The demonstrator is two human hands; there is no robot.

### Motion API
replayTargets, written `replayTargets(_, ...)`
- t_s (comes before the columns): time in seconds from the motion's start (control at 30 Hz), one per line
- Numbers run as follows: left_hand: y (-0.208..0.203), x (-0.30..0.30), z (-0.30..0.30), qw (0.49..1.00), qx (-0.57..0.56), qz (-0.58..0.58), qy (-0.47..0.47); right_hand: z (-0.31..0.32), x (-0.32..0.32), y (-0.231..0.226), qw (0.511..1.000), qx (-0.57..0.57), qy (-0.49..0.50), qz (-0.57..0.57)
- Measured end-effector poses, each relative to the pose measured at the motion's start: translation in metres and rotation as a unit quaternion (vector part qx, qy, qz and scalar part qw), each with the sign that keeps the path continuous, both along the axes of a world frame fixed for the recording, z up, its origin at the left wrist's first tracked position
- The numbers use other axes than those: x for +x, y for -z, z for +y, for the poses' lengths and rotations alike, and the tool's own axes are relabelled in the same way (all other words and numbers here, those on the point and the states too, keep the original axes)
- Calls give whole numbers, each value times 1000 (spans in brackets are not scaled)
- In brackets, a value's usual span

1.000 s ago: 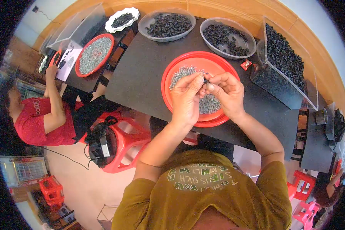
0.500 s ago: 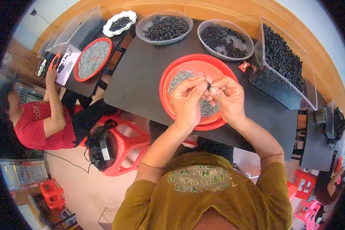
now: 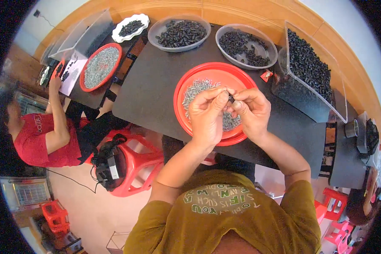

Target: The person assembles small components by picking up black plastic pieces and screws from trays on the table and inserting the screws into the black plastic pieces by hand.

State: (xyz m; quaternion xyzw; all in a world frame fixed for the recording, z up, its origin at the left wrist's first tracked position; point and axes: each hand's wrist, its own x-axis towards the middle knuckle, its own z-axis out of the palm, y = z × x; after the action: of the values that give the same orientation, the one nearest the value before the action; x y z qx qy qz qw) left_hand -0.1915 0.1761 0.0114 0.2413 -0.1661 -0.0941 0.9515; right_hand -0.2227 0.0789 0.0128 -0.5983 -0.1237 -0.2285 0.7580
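Observation:
Above a red tray [image 3: 245, 77] on the dark table, my two hands meet fingertip to fingertip. Between them is a small black plastic piece [image 3: 230, 99], mostly covered by the fingers. My left hand [image 3: 208, 111] pinches it from one side with thumb and index finger. From the other side my right hand [image 3: 255, 111] pinches at the same piece, its thumb close against it. Small silvery metal pins [image 3: 194, 91] lie heaped in the tray below, partly hidden by my hands.
Two clear bowls of black pieces [image 3: 183, 34] [image 3: 241, 44] stand at the back. A large clear bin [image 3: 311, 63] of black pieces is at right, a small red packet [image 3: 266, 75] beside it. At left a person in red [image 3: 51, 135] sits by another red tray [image 3: 89, 80]. A stool [image 3: 133, 165] stands nearby.
The whole view has shifted slightly. My hands remain together over the tray, and the right fingers have spread a little around the black piece.

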Motion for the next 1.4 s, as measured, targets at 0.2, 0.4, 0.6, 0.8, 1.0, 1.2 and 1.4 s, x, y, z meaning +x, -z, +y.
replayTargets(0.2,-1,-1,-2,1000,1,17,-9,-3,2,-1,998,56,-37,15)
replayTargets(0.4,-2,3,2,999,32,-26,-30,-14,3,-11,998,-11,-55,28)
replayTargets(0.6,2,8,4,991,87,-76,-62,-18,6,-12,994,-100,-44,-8)
replayTargets(0.8,6,7,-1,998,37,-45,-37,-15,9,-9,996,-76,-34,-6)
replayTargets(1.0,7,11,-2,1000,17,4,18,-19,17,-9,990,-137,11,-22)
replayTargets(1.2,18,5,-1,995,-7,64,79,-17,14,-18,934,-347,62,-60)
replayTargets(1.4,19,13,-2,992,44,67,101,-21,16,5,975,-220,5,32)
